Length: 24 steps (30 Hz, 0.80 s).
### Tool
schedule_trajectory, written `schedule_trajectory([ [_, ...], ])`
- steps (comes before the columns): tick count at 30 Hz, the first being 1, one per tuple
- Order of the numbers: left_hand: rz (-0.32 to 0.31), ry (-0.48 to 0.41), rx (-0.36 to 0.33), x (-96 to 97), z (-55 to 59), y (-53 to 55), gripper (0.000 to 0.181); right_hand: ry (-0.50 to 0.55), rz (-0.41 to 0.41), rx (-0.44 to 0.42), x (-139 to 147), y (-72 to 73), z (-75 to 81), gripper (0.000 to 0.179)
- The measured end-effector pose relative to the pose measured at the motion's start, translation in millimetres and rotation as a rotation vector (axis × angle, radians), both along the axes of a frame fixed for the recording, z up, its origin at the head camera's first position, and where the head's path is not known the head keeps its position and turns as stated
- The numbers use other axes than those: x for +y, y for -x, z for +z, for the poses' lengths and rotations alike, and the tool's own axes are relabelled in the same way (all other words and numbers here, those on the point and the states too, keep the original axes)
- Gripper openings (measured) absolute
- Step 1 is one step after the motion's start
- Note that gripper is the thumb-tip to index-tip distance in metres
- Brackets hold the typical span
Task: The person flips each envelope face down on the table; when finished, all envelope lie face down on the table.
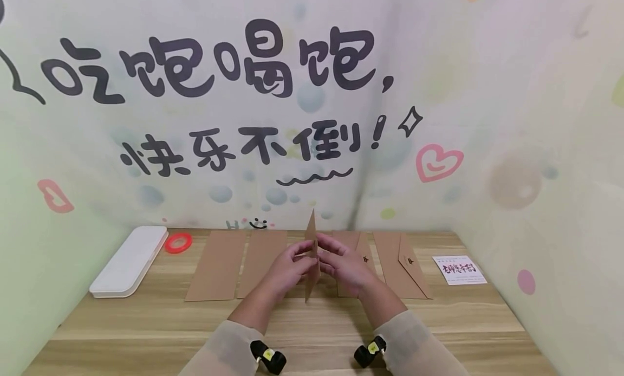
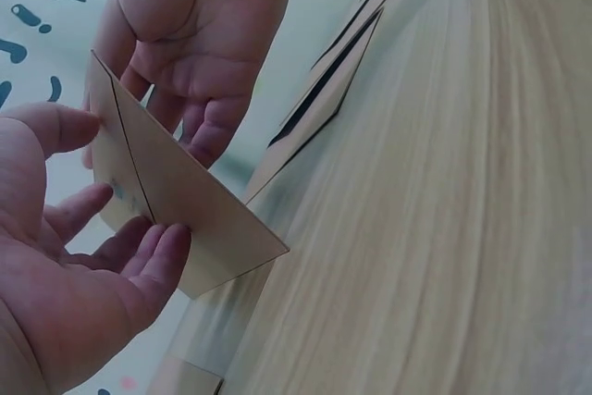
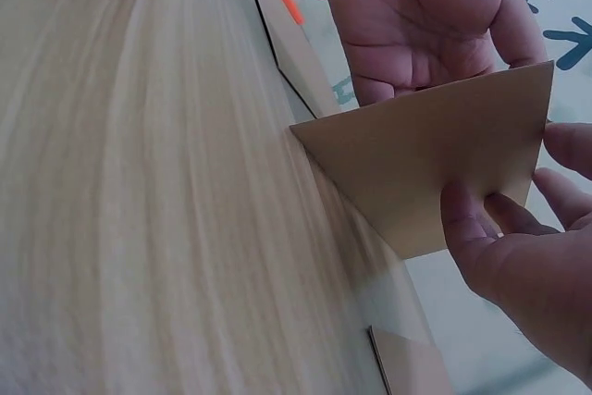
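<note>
A brown paper envelope (image 1: 311, 228) stands on edge above the middle of the table, seen nearly edge-on in the head view. My left hand (image 1: 287, 267) holds it from the left, fingertips against the side with the flap line, as the left wrist view shows on the envelope (image 2: 217, 219). From the right, my right hand (image 1: 347, 265) holds it too, with bent fingers on the plain face of the envelope (image 3: 398, 159) and the thumb near its edge. Both hands grip the same envelope from opposite sides.
Two plain-side-up envelopes (image 1: 216, 265) lie left of my hands. On the right, two more envelopes (image 1: 390, 257) show their flaps. Farther left are a red tape roll (image 1: 178, 242) and a white case (image 1: 129, 262). A printed card (image 1: 459, 270) lies far right. A patterned wall stands behind.
</note>
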State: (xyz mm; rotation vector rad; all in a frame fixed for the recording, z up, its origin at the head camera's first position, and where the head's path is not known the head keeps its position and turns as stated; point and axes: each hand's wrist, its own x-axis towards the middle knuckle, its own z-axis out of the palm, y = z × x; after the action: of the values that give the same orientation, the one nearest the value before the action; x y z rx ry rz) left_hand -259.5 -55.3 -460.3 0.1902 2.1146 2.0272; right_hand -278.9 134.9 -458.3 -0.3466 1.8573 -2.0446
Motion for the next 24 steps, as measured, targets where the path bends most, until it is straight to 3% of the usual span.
schedule_trajectory([
  [8, -0.026, -0.058, 0.007, -0.3, -1.2, 2.7, 0.056, -0.026, -0.021, -0.003, 0.1, 0.9, -3.1, 0.054],
  [16, 0.055, -0.118, 0.002, -4.7, 5.4, 4.6, 0.047, -0.031, 0.033, -0.034, 1.5, -0.3, -6.3, 0.048],
  [24, 0.158, -0.17, 0.001, -10.4, 8.5, 7.4, 0.054, -0.033, 0.025, -0.096, 1.3, 1.8, -14.2, 0.055],
])
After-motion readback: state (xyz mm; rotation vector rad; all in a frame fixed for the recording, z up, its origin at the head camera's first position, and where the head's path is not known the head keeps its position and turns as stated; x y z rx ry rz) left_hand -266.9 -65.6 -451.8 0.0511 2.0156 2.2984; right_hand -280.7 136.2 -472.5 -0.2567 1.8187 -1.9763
